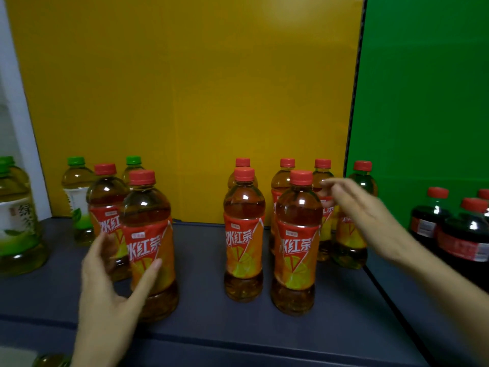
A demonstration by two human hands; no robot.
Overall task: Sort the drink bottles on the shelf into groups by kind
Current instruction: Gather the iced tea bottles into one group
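1. While green tea bottles (18,218) stand at the shelf's (201,263) left edge, more green-capped ones (76,197) sit by the back wall.
2. Left hand (111,282) curls, released, around a red tea bottle (150,245) near the front edge, thumb touching its label.
3. Red tea bottles (243,234) cluster mid-shelf.
4. Right hand (354,207), blurred, spreads released beside the rear ones.
5. Cola bottles (463,234) stand at the right edge.

We see two bare hands, the left hand (111,282) and the right hand (354,207). Both arms are bare too, with no sleeves. We see no rings, no watch and no gloves.
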